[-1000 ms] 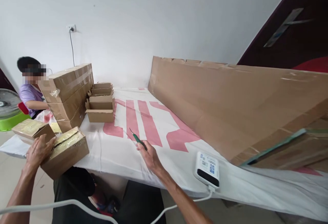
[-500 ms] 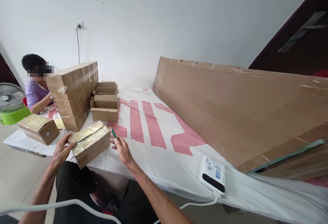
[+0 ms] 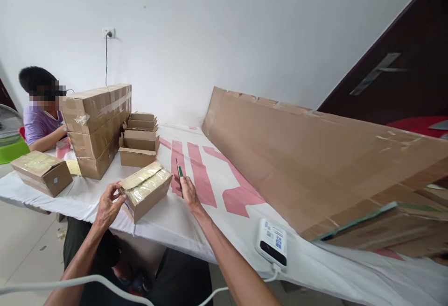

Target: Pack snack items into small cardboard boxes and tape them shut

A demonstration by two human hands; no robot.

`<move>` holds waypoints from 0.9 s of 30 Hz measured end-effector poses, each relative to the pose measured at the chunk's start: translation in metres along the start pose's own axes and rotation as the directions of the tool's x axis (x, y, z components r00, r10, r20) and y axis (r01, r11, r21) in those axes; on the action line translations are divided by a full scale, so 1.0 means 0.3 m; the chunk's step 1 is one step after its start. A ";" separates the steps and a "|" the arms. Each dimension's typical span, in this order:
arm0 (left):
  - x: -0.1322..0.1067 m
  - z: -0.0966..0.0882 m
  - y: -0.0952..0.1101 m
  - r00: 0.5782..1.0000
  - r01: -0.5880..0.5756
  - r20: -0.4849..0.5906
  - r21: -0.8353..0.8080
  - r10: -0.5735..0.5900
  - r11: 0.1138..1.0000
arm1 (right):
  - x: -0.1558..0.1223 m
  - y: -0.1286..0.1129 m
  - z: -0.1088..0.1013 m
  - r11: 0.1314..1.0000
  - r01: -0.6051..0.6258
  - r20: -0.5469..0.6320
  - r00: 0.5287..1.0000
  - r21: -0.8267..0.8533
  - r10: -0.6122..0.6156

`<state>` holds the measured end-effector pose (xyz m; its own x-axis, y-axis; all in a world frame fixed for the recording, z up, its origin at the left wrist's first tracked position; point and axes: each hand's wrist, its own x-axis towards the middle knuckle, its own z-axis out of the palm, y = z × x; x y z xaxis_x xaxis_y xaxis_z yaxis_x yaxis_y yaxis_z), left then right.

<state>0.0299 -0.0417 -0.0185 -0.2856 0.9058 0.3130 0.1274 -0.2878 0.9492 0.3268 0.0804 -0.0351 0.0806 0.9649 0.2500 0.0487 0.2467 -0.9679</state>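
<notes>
A small cardboard box (image 3: 150, 199) with clear tape over its top flaps sits near the table's front edge. My left hand (image 3: 109, 206) grips its left end, thumb and fingers closed at the corner. My right hand (image 3: 190, 192), just right of the box and apart from it, is closed around a slim green-handled knife (image 3: 180, 171) whose thin tip points up and away. Another taped box (image 3: 42, 171) stands to the left.
Stacked taped boxes (image 3: 100, 131) stand behind on the left, beside open boxes (image 3: 138, 156). A large cardboard sheet (image 3: 308, 156) leans along the right. A white device (image 3: 272, 240) with a cable lies at the front edge. A person (image 3: 42, 124) sits at far left.
My right hand with the knife has moved right, away from the box's end. The box and my left hand have shifted right, and the view has turned slightly.
</notes>
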 end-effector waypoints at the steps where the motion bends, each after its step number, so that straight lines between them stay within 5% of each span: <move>1: -0.005 0.002 0.000 1.000 -0.005 -0.001 -0.001 0.005 1.000 | -0.004 0.001 0.018 1.000 -0.001 0.017 1.000 0.004 0.001; 6: -0.007 -0.022 0.042 0.999 0.033 0.023 -0.041 -0.032 0.999 | -0.136 -0.014 0.053 1.000 -0.008 0.028 1.000 0.012 0.007; 14: 0.027 -0.069 0.165 0.961 0.187 0.209 -0.020 -0.179 0.982 | -0.427 -0.064 -0.093 0.999 -0.041 0.094 0.995 -0.026 0.044; 27: 0.116 -0.074 0.205 0.913 0.205 0.319 0.182 -0.255 0.962 | -0.313 -0.162 -0.135 0.976 0.041 0.311 0.950 -0.212 0.028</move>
<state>0.0067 -0.0349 0.0515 0.0099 0.9994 0.0332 0.2364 -0.0346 0.9710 0.3572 -0.0258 -0.0105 -0.2314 0.9516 0.2022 0.2615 0.2611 -0.9292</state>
